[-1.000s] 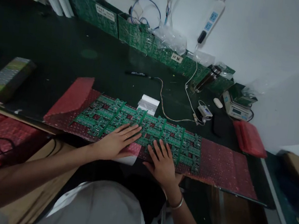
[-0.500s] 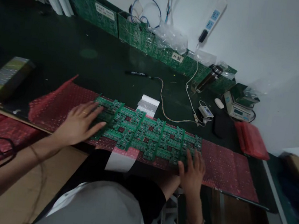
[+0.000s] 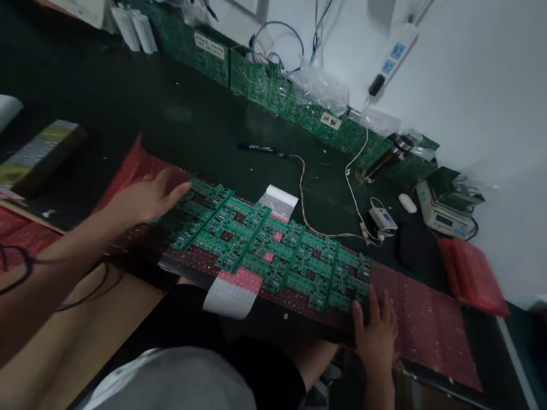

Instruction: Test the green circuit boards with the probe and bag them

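A row of joined green circuit boards [image 3: 272, 248] lies on red bubble wrap [image 3: 425, 312] along the table's front edge. My left hand [image 3: 146, 198] is over the wrap at the boards' left end, its thumb stretched out and the other fingers partly hidden. It casts a shadow on the boards. Beside the boards' right end, my right hand [image 3: 378, 326] rests open on the wrap with its fingers spread. A white-backed strip [image 3: 231, 293] passes under the middle of the boards; its front end hangs over the edge, and its rolled end [image 3: 280, 197] shows behind them.
Behind the boards lie a black marker [image 3: 263, 150], a thin cable and a small white device [image 3: 382, 219]. At the right are a scale [image 3: 444, 211], a dark flask [image 3: 388, 158] and a red bubble-wrap packet [image 3: 476, 275]. A box [image 3: 35, 157] stands at the left.
My left hand has drawn back off the boards to the left end, where the wrap's flap now stands higher. My right hand has slid right, off the boards. The view has shifted slightly.
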Demonstrator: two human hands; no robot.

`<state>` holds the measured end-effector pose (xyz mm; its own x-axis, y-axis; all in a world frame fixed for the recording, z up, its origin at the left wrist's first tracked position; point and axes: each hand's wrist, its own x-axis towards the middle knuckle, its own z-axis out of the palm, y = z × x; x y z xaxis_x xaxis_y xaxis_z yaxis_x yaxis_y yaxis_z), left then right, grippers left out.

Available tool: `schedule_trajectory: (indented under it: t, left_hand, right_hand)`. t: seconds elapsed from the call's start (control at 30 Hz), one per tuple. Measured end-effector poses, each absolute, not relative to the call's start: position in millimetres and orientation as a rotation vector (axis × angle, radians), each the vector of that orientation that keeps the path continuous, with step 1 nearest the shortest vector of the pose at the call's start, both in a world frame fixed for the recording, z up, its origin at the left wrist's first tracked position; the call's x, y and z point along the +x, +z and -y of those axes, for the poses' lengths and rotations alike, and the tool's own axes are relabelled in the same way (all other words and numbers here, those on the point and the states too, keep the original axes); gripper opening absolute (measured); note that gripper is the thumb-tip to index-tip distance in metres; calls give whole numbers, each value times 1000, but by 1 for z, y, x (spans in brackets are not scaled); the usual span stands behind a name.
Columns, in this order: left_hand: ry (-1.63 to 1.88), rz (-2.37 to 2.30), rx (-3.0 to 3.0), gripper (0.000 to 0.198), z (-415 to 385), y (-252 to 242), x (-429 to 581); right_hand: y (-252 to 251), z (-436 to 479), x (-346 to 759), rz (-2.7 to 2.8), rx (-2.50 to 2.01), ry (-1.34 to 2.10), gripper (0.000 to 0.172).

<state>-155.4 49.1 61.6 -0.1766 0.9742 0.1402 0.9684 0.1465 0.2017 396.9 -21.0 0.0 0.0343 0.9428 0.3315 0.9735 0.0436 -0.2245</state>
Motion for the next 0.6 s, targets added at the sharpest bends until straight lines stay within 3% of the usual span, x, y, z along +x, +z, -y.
schedule_trajectory:
  t: [0.13,0.3,0.47,0.6]
  left_hand:
    - [602,-2377,2042,60,-137,78,-117]
    - [572,-2389,1937,56,-245,64,-92]
    - [610,-2361,2009,52,-283,53,-90]
    - [663,-2077,2318,51,-291,48,-57]
  right_hand:
    - [20,3,381,1871,-1708,-160,64]
    - [39,-10,342,1993,-1464,-121,42]
    - [34,-10,339,1981,-1444,21,29]
    - [39,-54,360,1935,-1560,46,33]
